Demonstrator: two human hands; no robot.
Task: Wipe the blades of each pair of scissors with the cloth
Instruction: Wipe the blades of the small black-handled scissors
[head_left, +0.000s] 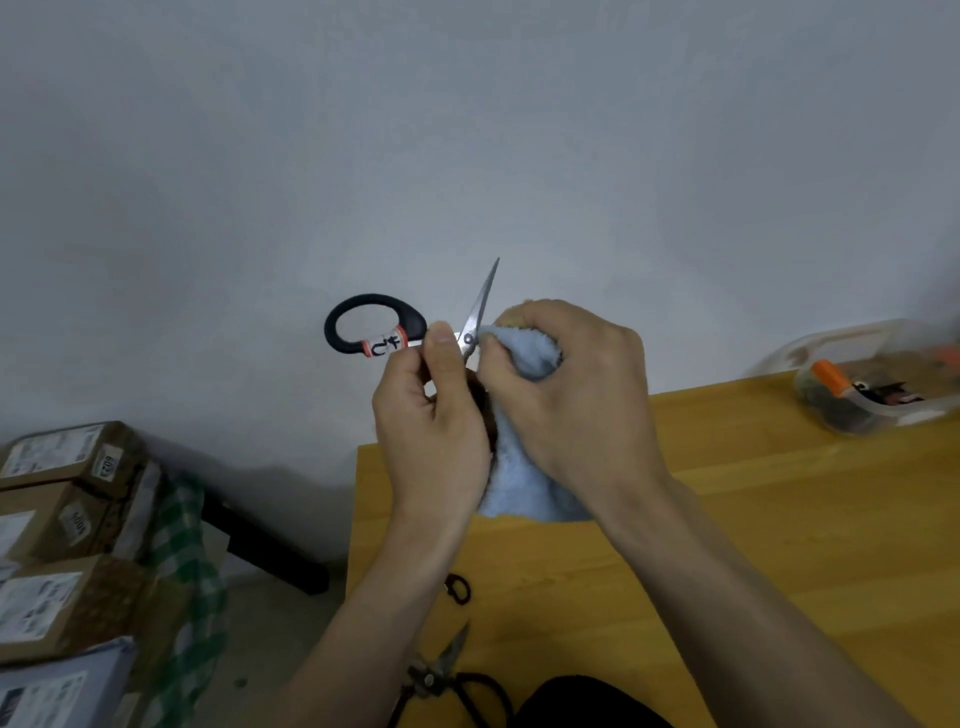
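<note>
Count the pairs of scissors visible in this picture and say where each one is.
2. The black-handled scissors are held up in the left hand; the dark metal scissors lie on the wooden table near its front edge. Others may be hidden.

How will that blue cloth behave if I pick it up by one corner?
The blue cloth probably goes floppy: it bunches in the right hand and droops below it. Its fluffy pile suggests it is light and grippy, unlikely to slip.

Table (779, 519) open at right; container (878, 384) far corner, iron scissors (441, 670) near edge.
</note>
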